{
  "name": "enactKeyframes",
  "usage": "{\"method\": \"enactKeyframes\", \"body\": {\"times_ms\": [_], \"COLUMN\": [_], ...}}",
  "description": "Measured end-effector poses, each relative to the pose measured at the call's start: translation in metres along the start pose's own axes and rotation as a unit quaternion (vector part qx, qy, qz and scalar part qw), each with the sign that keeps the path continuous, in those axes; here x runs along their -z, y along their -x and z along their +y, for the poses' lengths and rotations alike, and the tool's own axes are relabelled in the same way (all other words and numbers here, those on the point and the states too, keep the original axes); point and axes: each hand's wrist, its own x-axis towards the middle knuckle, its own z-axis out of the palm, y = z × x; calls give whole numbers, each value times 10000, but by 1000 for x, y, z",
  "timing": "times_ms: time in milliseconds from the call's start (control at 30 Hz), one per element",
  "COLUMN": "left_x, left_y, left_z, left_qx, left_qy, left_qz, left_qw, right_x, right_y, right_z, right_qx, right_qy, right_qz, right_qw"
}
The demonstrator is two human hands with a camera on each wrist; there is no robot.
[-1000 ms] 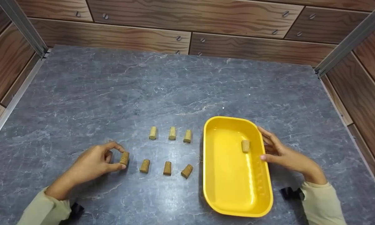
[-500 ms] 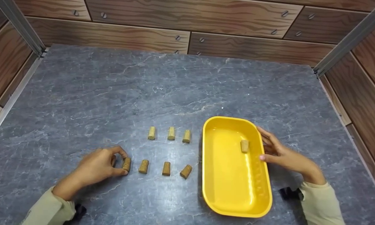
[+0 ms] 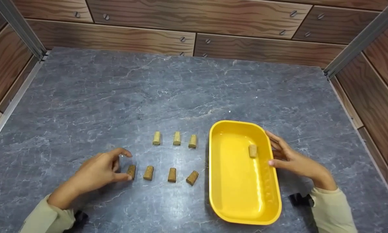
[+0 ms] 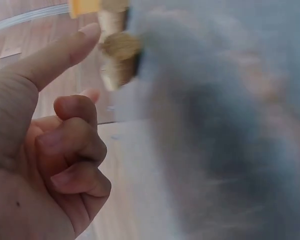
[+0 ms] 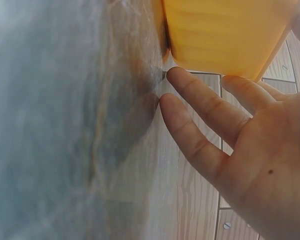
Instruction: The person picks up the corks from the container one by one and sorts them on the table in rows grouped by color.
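Observation:
A brown cork (image 3: pixel 132 171) lies at the left end of the near row. Around it, apart, are the index finger and thumb of my left hand (image 3: pixel 93 173); the thumb tip is right beside the cork, and whether it touches cannot be told. In the left wrist view the other fingers (image 4: pixel 72 142) curl loosely. At the right, my right hand (image 3: pixel 299 165) rests against a yellow tray (image 3: pixel 212 181), thumb on the rim, fingers outside. The right wrist view shows straight fingers (image 5: pixel 205 105) beneath the tray's outer wall. One light cork (image 3: pixel 252 151) lies inside the tray.
More brown corks (image 3: pixel 172 175) continue the near row toward the tray. Behind them runs a row of paler corks (image 3: pixel 176 138). The grey marbled tabletop (image 3: pixel 132 87) is bounded by wood-patterned walls (image 3: pixel 142 35) and metal corner posts (image 3: pixel 22 32).
My left hand set the brown cork down slightly nearer and to the right, then its index finger lifted away and the hand drew slightly left. My right hand and the tray stayed put.

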Motion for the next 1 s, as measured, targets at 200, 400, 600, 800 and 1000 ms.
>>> {"method": "enactKeyframes", "body": {"times_ms": [200, 400, 600, 800, 1000], "left_x": [20, 27, 18, 2, -17], "left_y": [0, -12, -34, -56, -74], "left_z": [30, 71, 106, 133, 156], "left_qx": [-788, -1694, -2319, -2721, -2875], "left_qy": [-56, -45, 31, 348, 581], "left_qz": [396, 602, 577, 511, 394], "left_qw": [9961, 9837, 9710, 9603, 9552], "right_x": [0, -1, -2, -2, -2], "right_y": [0, 0, -1, 0, 0], "right_z": [0, -1, -2, -1, 0], "right_qx": [6, -54, -86, -68, -6], "right_qy": [-39, -42, 63, 75, 38], "right_qz": [-13, 0, 71, 66, 40], "right_qw": [10000, 10000, 9999, 9999, 10000]}}
